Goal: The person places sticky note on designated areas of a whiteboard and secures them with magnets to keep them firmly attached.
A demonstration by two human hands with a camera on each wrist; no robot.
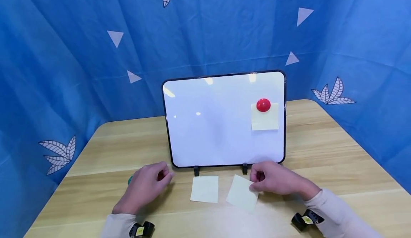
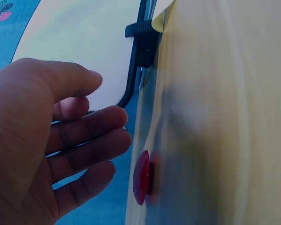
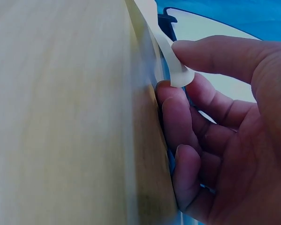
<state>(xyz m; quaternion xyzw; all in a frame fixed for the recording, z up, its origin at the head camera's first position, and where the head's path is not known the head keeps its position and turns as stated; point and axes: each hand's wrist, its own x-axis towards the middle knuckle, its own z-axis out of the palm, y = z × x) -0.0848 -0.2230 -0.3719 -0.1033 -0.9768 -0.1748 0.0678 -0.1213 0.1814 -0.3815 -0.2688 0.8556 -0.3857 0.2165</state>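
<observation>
My right hand (image 1: pixel 274 179) pinches the upper right corner of a pale yellow sticky note (image 1: pixel 240 194) between thumb and fingers. In the right wrist view that edge of the paper (image 3: pixel 178 75) curls up off the tabletop. My left hand (image 1: pixel 144 186) hovers left of the whiteboard's lower corner, fingers loosely bent and nothing in them. Below those fingers a red round magnet (image 2: pixel 141 178) sits on the table in the left wrist view; the hand hides it from the head view. Between the hands lies another pale sticky note (image 1: pixel 204 189), flat on the wood.
A black-framed whiteboard (image 1: pixel 205 131) leans upright on small black feet (image 1: pixel 196 171). On its right side a red magnet (image 1: pixel 263 105) holds a sticky note (image 1: pixel 264 122). Past my left hand peeks a teal edge (image 1: pixel 130 180). Blue curtain (image 1: pixel 224 27) surrounds the wooden table (image 1: pixel 128 141).
</observation>
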